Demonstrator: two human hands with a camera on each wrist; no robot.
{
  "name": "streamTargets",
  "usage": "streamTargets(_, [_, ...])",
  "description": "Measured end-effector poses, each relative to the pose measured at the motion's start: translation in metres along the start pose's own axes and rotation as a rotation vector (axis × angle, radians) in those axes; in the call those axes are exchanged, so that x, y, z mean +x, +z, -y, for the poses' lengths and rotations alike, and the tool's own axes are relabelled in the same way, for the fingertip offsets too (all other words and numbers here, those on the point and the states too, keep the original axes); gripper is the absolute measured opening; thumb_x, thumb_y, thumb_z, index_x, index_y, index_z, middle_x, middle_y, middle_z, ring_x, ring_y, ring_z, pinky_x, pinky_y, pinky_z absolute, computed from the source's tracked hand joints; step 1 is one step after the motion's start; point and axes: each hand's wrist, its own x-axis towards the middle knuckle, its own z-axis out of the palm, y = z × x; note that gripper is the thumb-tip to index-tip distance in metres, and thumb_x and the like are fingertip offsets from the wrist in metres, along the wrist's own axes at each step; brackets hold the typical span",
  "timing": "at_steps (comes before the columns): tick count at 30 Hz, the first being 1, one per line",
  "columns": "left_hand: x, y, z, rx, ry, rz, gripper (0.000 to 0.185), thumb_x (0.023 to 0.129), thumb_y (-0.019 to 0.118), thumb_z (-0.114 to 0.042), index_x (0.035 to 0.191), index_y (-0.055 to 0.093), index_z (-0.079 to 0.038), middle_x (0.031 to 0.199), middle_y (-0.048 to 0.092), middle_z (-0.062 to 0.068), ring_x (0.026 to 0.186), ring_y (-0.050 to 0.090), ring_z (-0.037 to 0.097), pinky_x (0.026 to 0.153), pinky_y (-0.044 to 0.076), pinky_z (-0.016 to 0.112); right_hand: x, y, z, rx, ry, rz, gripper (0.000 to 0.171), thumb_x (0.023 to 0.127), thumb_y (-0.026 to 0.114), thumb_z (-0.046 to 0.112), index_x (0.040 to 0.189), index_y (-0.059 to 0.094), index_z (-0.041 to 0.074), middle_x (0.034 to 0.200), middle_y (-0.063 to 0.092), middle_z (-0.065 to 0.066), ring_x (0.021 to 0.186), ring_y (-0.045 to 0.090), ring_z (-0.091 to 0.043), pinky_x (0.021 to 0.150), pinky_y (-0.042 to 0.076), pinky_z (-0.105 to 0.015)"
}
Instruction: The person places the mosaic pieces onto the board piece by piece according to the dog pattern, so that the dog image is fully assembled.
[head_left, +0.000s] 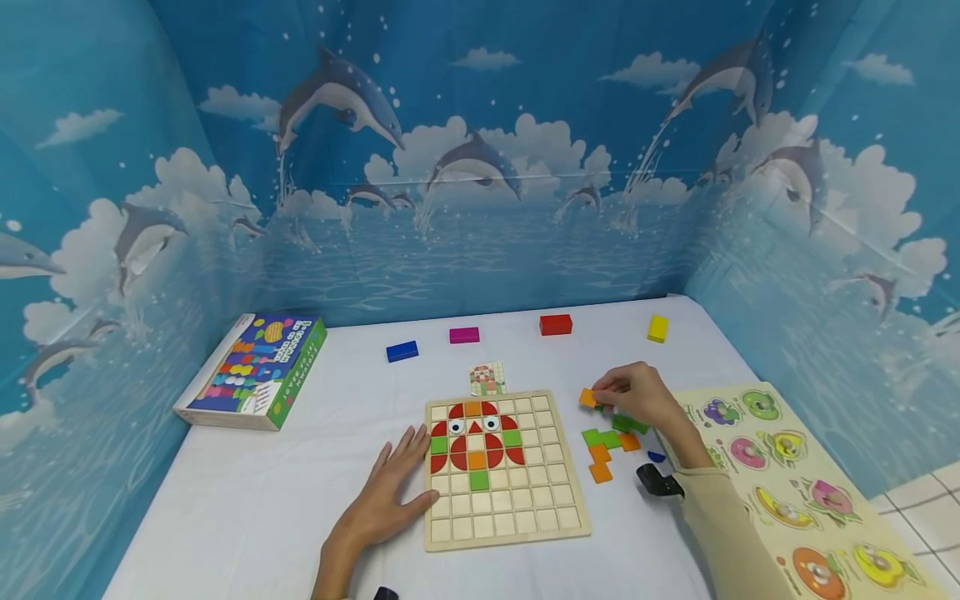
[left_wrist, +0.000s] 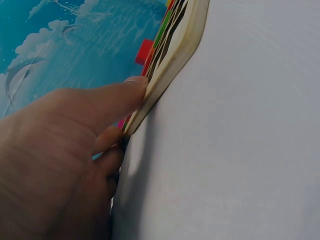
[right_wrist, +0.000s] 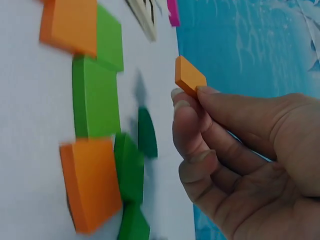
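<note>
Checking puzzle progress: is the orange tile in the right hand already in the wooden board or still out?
Out. The right hand pinches the orange tile in the air, beside the wooden board, near loose tiles.

Loose tiles [head_left: 609, 446] lie right of the grid board [head_left: 504, 469]; box [head_left: 255, 369] far left.

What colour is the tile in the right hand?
Orange; the tile pinched by the right hand shows best in the right wrist view.

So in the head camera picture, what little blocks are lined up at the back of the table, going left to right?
Blue block → pink block → red block → yellow block.
</note>
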Motion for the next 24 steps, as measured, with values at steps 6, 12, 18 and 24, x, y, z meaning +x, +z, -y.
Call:
streamTargets(6, [-0.001,0.000,-0.001,0.002,0.002,0.002,0.089,0.095,0.083,-0.030,0.170,0.037,-0.016,0.178,0.027,-0.001,0.168,0.012,0.028,0.136,0.003,0.055,-0.003,0.016,0.021,0.102,-0.058,0.122,0.006,0.097,0.080,0.005,0.101,0.083,0.003,0.084,0.077,-0.004,0.073,0.070,-0.027,0.063,0.057,-0.025])
streamTargets(12, [0.000,0.000,-0.001,0.015,-0.009,0.006,0.089,0.096,0.083,-0.031,0.170,0.035,-0.018,0.178,0.026,-0.003,0.168,0.011,0.025,0.136,0.003,0.053,-0.006,0.036,0.045,0.185,-0.178,0.246,0.005,0.095,0.082,0.005,0.097,0.083,0.001,0.082,0.078,-0.007,0.070,0.072,-0.031,0.068,0.062,-0.031])
streamTargets(18, [0.000,-0.001,-0.002,0.021,-0.009,0.004,0.089,0.096,0.083,-0.031,0.170,0.036,-0.017,0.178,0.026,-0.001,0.168,0.012,0.027,0.136,0.003,0.054,-0.014,0.061,0.068,0.176,-0.275,0.321,0.004,0.093,0.084,0.004,0.090,0.082,0.006,0.077,0.076,-0.004,0.066,0.070,-0.028,0.069,0.059,-0.023])
streamTargets(24, [0.000,-0.001,-0.003,0.012,0.003,0.005,0.088,0.096,0.083,-0.030,0.170,0.036,-0.015,0.178,0.027,0.000,0.168,0.012,0.028,0.136,0.002,0.055,-0.022,0.079,0.082,0.193,-0.345,0.397,0.008,0.092,0.084,0.003,0.086,0.082,0.007,0.076,0.077,-0.001,0.064,0.073,-0.024,0.062,0.061,-0.023])
